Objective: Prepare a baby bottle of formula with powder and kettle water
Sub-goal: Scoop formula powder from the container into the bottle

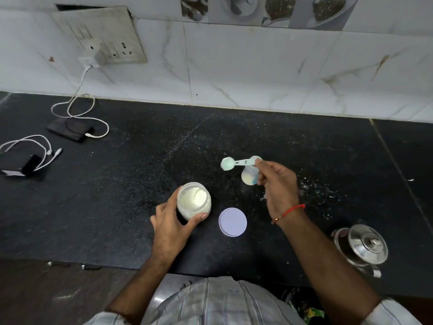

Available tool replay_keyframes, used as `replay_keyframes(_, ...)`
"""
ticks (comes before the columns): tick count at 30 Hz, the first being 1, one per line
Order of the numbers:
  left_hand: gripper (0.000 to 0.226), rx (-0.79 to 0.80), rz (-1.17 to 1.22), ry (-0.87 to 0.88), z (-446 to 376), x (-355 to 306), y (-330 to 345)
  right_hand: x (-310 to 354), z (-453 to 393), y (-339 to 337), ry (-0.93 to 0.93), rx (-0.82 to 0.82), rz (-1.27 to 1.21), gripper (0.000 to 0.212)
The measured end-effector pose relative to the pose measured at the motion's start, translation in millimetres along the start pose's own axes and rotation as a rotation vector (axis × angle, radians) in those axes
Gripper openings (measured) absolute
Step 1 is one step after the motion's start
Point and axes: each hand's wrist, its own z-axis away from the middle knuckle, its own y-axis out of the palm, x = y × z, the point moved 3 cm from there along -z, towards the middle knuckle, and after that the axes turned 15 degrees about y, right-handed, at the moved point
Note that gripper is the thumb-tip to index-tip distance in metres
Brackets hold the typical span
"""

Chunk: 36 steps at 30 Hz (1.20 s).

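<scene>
Countertop (234,137) of dark speckled stone carries everything here, below a white tiled wall (257,66). At the far left lie two dark devices (68,129), each with one white cable; one cable (77,99) runs up to a plug in the single wall socket plate (100,36). Further right, the left hand (171,221) wraps around one open powder jar (194,200), fingers curled behind it and thumb pressed on its near side; the jar stands on the counter, holding pale powder. Just right of the jar lies one round lilac lid (233,221), flat and apart from it. Beyond the lid stands one baby bottle (249,175), uncapped, with pale powder at its bottom. The right hand (278,186) pinches the handle of one light green scoop (234,163), whose bowl juts left of the bottle's mouth. A red thread (290,211) circles that wrist. Scattered white specks dot the counter right of the hand. At the far right sits one steel kettle (362,247), lidded.
</scene>
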Motion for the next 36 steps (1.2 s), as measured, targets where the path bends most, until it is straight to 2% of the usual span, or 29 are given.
replay_keyframes(4,0.087,0.004,0.017,-0.002,0,0,0,-25,19,40,0.082,0.162,0.192,0.015)
replay_keyframes(9,0.089,0.016,0.007,0.0,0,1,0,-43,28,61,0.06,0.231,0.386,0.011)
replay_keyframes(17,0.091,0.017,-0.001,0.007,0,3,0,-55,25,74,-0.154,0.144,0.755,0.012)
replay_keyframes(20,0.091,0.017,-0.008,0.013,0,3,0,-52,21,78,-0.227,0.128,0.847,0.026)
replay_keyframes(24,0.093,0.017,-0.003,0.008,0,4,0,-55,15,77,-0.166,0.143,0.799,0.034)
replay_keyframes(29,0.091,0.006,-0.014,0.016,0,3,-1,-49,17,63,-0.118,0.183,0.604,0.022)
replay_keyframes(36,0.09,0.03,0.01,0.02,-1,2,-2,-40,15,5,-0.037,-0.001,0.43,0.016)
